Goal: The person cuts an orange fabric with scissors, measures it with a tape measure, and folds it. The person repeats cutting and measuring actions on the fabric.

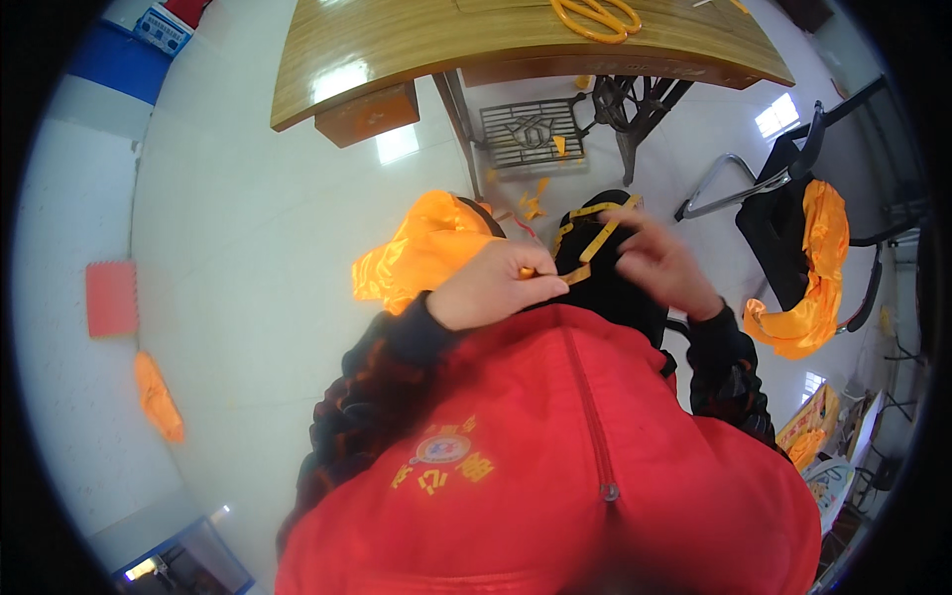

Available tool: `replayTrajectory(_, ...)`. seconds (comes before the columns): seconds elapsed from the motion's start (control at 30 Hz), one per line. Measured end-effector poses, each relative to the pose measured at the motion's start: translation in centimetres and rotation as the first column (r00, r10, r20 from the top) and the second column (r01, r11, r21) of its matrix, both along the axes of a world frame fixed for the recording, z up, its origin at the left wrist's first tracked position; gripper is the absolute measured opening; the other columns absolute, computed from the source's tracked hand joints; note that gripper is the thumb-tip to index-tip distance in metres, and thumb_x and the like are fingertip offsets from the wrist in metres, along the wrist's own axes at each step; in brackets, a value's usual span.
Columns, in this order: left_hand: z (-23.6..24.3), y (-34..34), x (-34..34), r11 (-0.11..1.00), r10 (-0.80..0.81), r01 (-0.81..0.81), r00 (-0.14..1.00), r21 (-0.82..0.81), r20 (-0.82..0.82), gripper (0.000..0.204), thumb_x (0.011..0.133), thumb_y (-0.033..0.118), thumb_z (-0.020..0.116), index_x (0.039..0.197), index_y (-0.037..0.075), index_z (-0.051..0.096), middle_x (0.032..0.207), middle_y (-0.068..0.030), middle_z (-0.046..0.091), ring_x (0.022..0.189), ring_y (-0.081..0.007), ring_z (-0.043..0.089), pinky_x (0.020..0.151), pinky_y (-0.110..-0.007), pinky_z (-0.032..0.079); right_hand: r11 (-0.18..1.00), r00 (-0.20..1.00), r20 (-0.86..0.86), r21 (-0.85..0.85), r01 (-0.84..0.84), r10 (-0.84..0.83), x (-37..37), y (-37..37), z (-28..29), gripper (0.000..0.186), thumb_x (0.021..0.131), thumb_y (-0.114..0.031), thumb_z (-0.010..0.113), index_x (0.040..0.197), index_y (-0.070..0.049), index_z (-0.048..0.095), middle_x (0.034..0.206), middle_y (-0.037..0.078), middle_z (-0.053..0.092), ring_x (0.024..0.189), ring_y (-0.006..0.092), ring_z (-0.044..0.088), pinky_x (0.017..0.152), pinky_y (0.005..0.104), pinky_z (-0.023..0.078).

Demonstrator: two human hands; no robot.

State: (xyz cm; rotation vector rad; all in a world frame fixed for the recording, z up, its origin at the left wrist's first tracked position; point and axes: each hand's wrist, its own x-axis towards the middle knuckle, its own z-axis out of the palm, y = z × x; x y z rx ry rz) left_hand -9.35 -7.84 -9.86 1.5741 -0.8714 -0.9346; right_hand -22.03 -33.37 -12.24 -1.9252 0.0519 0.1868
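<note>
My left hand (501,283) is closed in a pinch on one end of a yellow tape measure (601,240), over my lap. The tape loops up across the knee of my black trousers (615,288). Just right of the loop is my right hand (666,266), slightly blurred, its fingers apart and the forefinger stretched out by the tape. Whether that fingertip touches the tape is hard to make out. Shiny orange cloth (426,248) drapes over my left thigh, partly behind my left hand and wrist.
Ahead stands a wooden sewing table (446,40) with an iron treadle (531,134); yellow loop handles (595,18) lie on top. Orange scraps (535,201) litter the floor beneath. At right, a black chair (773,218) carries orange cloth (828,248). An orange piece (159,397) lies by the left wall.
</note>
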Motion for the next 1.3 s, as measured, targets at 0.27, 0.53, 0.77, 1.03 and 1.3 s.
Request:
replayTrajectory(0.27, -1.0, 0.9, -0.6, 0.979, 0.189, -0.154, 0.925, -0.132, 0.328, 0.012, 0.084, 0.012, 0.063, 0.08, 0.003, 0.057, 0.073, -0.007, 0.055, 0.069, -0.0197, 0.054, 0.063, -0.03, 0.043, 0.924, 0.92, -0.091, 0.013, -0.382, 0.382, 5.2, 6.1, 0.7, 0.051, 0.088, -0.003, 0.055, 0.136, -0.004, 0.035, 0.093, 0.004, 0.062, 0.082, 0.0063, 0.057, 0.073, 0.0221, 0.045)
replayTrajectory(0.53, 0.5, 1.2, -1.9, 0.998, 0.058, -0.032, 0.845, -0.059, 0.532, 0.016, 0.083, 0.018, 0.063, 0.086, 0.006, 0.054, 0.088, -0.0109, 0.052, 0.082, -0.031, 0.054, 0.069, -0.037, 0.046, 0.815, 0.827, 0.112, 0.141, -0.561, 0.55, 7.4, 8.2, -1.0, 0.026, 0.082, -0.01, 0.063, 0.107, -0.003, 0.059, 0.1, 0.007, 0.063, 0.094, 0.0201, 0.059, 0.082, 0.0292, 0.046)
replayTrajectory(0.77, 0.7, 4.5, 0.3, 0.981, 0.185, -0.188, 0.818, -0.05, 0.544, 0.034, 0.072, 0.017, 0.073, 0.097, 0.007, 0.053, 0.096, -0.0114, 0.051, 0.088, -0.0308, 0.053, 0.071, -0.036, 0.046, 0.899, 0.933, -0.012, 0.271, -0.344, 0.36, 6.6, 6.8, 0.8, 0.01, 0.088, -0.007, 0.054, 0.091, -0.001, 0.061, 0.071, -0.001, 0.058, 0.067, 0.008, 0.055, 0.063, 0.0216, 0.043)
replayTrajectory(1.03, -3.0, 11.6, 3.7, 0.943, 0.056, -0.223, 0.836, 0.245, 0.545, 0.038, 0.072, 0.015, 0.071, 0.106, 0.006, 0.055, 0.104, -0.0122, 0.054, 0.094, -0.0316, 0.055, 0.078, -0.035, 0.046, 0.938, 0.997, -0.01, 0.342, -0.065, 0.073, 4.5, 1.8, 1.1, 0.011, 0.091, -0.007, 0.051, 0.096, -0.002, 0.059, 0.073, -0.002, 0.055, 0.065, 0.0051, 0.051, 0.064, 0.0193, 0.041)
replayTrajectory(1.3, -7.5, 15.2, 3.2, 0.825, 0.376, -0.507, 0.822, 0.248, 0.428, 0.034, 0.079, 0.018, 0.068, 0.105, 0.001, 0.055, 0.101, -0.0131, 0.055, 0.095, -0.0273, 0.057, 0.083, -0.033, 0.046, 0.939, 0.997, -0.016, 0.335, 0.071, -0.07, 2.9, -1.3, -0.6, 0.011, 0.092, -0.011, 0.05, 0.094, -0.003, 0.058, 0.072, -0.002, 0.055, 0.065, 0.0055, 0.051, 0.065, 0.0193, 0.04)
